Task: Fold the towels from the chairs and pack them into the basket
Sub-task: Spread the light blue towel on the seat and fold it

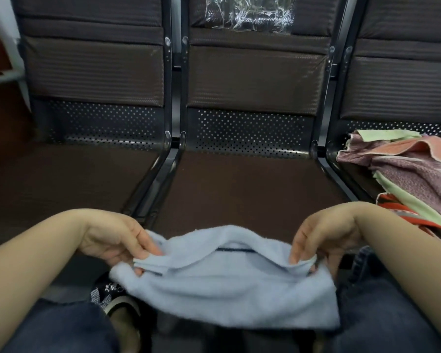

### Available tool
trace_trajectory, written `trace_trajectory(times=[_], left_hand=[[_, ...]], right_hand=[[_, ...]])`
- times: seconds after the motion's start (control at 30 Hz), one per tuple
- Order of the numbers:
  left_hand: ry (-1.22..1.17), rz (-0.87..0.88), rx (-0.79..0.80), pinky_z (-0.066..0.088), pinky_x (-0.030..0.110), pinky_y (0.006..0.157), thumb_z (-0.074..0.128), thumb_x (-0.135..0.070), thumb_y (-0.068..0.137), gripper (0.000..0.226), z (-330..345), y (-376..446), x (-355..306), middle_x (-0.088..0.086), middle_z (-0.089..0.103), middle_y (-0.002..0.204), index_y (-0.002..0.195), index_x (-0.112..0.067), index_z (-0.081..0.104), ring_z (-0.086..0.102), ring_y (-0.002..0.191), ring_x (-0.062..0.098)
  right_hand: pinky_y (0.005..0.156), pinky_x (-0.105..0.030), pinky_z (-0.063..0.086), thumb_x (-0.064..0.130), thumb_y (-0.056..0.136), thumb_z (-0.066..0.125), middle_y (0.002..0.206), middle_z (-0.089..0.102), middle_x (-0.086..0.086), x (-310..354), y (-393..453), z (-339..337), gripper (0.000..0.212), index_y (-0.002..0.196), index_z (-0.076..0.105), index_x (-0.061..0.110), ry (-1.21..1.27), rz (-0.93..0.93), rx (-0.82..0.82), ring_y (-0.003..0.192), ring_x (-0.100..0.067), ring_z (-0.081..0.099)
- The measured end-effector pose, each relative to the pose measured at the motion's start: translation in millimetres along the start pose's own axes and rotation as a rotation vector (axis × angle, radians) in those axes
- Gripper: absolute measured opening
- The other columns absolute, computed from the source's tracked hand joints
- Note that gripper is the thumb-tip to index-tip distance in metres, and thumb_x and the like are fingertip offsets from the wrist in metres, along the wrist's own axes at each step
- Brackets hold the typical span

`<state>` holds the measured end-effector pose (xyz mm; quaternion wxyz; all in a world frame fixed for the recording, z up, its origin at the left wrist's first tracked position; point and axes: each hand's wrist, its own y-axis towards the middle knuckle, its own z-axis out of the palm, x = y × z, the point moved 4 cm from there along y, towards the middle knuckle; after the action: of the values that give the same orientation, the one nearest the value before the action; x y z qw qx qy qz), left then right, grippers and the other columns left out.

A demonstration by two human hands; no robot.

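Pale blue towel (222, 284) (dark stripe); brown ribbed chairs (252, 77); pink-green pile (407, 169).

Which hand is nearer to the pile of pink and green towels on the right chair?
Right. The right hand pinches the light blue towel just below-left of the pile; the left hand holds its far end.

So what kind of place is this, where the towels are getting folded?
Probably a waiting area: a row of linked seats with perforated metal and dark pads, joined on one frame. Both hands, left and right, hold a blue towel; more towels lie on the right seat.
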<state>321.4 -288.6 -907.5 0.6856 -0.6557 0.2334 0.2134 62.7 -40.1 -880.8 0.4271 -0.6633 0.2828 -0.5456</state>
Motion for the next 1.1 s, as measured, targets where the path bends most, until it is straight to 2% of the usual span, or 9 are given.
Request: trace_trajectory(times=[0.07,0.23,0.4,0.53,0.6,0.77,0.83,1.0,1.1], left_hand=[[0.054,-0.068,-0.044,0.057,0.033,0.075,0.055,0.003,0.088,0.027,1.6,-7.2,6.3,0.018,0.071,0.1,0.107,-0.004,0.072,0.071,0.083,0.022],[0.08,-0.128,-0.189,0.057,0.034,0.07,0.051,0.001,0.089,0.025,1.6,-13.9,13.7,0.014,0.073,0.097,0.107,-0.004,0.069,0.071,0.084,0.024],[-0.091,-0.096,-0.351,0.054,0.024,0.046,0.046,0.002,0.091,0.026,-10.0,-9.7,9.3,0.011,0.071,0.078,0.104,-0.001,0.068,0.068,0.056,0.016],[-0.289,-0.027,-0.447,0.051,0.022,0.038,0.047,0.002,0.09,0.022,-15.9,0.8,-4.9,0.011,0.069,0.067,0.096,-0.002,0.068,0.066,0.046,0.016],[-0.389,0.032,-0.502,0.051,0.022,0.038,0.046,0.001,0.092,0.023,-19.3,6.9,-14.7,0.012,0.07,0.066,0.094,-0.003,0.068,0.067,0.047,0.016],[-0.654,0.204,-0.633,0.057,0.029,0.046,0.038,0.0,0.097,0.025,-36.2,16.4,-41.7,0.013,0.07,0.064,0.096,-0.006,0.062,0.07,0.054,0.023],[-0.708,0.246,-0.676,0.059,0.036,0.062,0.037,-0.001,0.098,0.024,-38.6,19.7,-54.9,0.012,0.069,0.06,0.102,-0.006,0.06,0.07,0.063,0.027],[-0.854,0.444,-0.712,0.035,0.051,0.102,0.027,0.001,0.096,0.041,-44.8,29.7,-92.5,0.009,0.063,0.087,0.129,-0.01,0.049,0.054,0.104,0.03],[-1.0,0.571,-0.716,0.025,0.059,0.107,0.026,0.001,0.092,0.038,-57.9,39.2,-106.7,0.008,0.058,0.094,0.117,-0.012,0.052,0.056,0.105,0.032]], right_hand=[[0.066,-0.033,0.06,0.002,0.091,0.052,0.072,0.068,-0.005,-3.2,-5.5,4.1,0.019,0.103,0.067,0.005,-0.12,0.109,0.047,0.071,-0.015,0.067],[0.059,-0.031,0.058,-0.001,0.092,0.045,0.062,0.065,-0.004,-23.0,-16.4,-8.0,0.023,0.101,0.065,0.004,-0.077,0.195,-0.12,0.06,-0.013,0.065],[0.05,-0.03,0.057,-0.003,0.088,0.046,0.06,0.062,-0.007,-42.3,-23.0,-22.2,0.022,0.096,0.066,0.002,0.147,0.16,-0.283,0.052,-0.016,0.064],[0.047,-0.027,0.056,0.008,0.074,0.063,0.058,0.061,-0.006,-51.1,-20.9,-38.6,0.024,0.097,0.063,0.003,0.383,0.126,-0.424,0.048,-0.014,0.063],[0.046,-0.026,0.056,0.008,0.084,0.059,0.057,0.064,-0.006,-48.7,-20.3,-44.3,0.01,0.093,0.062,0.004,0.493,0.104,-0.499,0.048,-0.015,0.066],[0.041,-0.034,0.055,0.006,0.096,0.04,0.053,0.064,-0.011,-31.8,-20.8,-66.4,0.022,0.088,0.061,0.003,0.84,-0.117,-0.722,0.05,-0.029,0.068],[0.045,-0.036,0.056,0.006,0.096,0.036,0.052,0.063,-0.009,-23.6,-18.4,-75.3,0.025,0.091,0.06,0.005,0.932,-0.198,-0.806,0.049,-0.029,0.068],[0.089,-0.037,0.041,0.003,0.096,0.032,0.084,0.06,-0.001,8.8,-11.3,-101.8,0.039,0.12,0.059,0.017,0.93,-0.491,-1.065,0.088,-0.019,0.062],[0.095,-0.038,0.039,-0.001,0.095,0.03,0.089,0.061,0.0,22.3,-6.2,-115.8,0.042,0.124,0.056,0.014,0.945,-0.637,-1.134,0.096,-0.019,0.061]])
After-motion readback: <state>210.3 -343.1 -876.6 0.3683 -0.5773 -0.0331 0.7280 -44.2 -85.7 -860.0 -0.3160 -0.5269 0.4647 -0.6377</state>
